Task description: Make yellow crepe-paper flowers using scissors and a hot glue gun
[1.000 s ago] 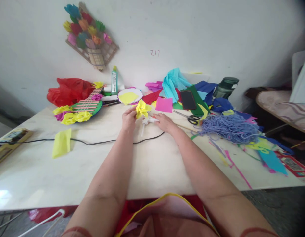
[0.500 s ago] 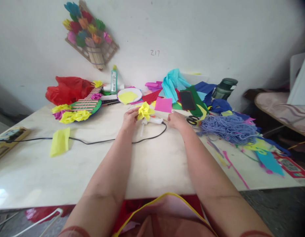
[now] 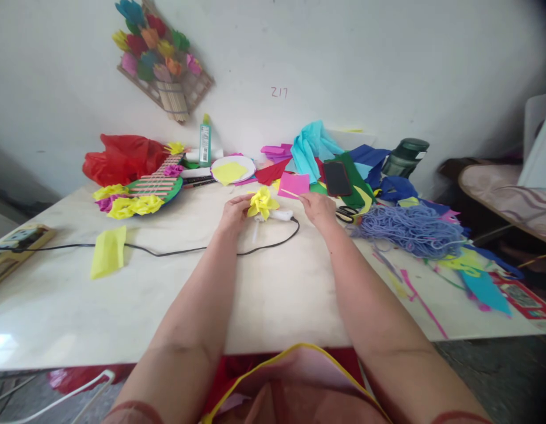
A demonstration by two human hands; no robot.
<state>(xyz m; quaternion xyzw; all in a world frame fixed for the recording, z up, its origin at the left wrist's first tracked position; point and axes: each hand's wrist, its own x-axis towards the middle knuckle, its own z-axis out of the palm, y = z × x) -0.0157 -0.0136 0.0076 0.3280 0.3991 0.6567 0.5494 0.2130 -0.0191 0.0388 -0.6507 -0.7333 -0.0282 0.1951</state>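
Note:
My left hand (image 3: 235, 213) is closed on a yellow paper flower (image 3: 262, 203), held just above the table. Between the fingers of my right hand (image 3: 319, 209) is a thin pale wooden stick (image 3: 291, 192), its tip pointing left over a pink paper square (image 3: 294, 183). Under the flower lies a white glue gun (image 3: 281, 216), partly covered by the petals, with its black cord (image 3: 179, 255) running off to the left. Black-handled scissors (image 3: 346, 214) rest beside my right hand.
To the right sits a tangle of blue-violet yarn (image 3: 409, 228), near a phone (image 3: 337, 178) and a dark green bottle (image 3: 406, 157). At left are a flower-trimmed stick craft (image 3: 152, 187), yellow paper (image 3: 108, 252) and a power strip (image 3: 23, 244). A white plate (image 3: 246, 162) holds yellow paper.
My right hand has risen slightly, and its stick has swung up from beside the glue gun to over the pink square. The flower has shifted slightly down and right.

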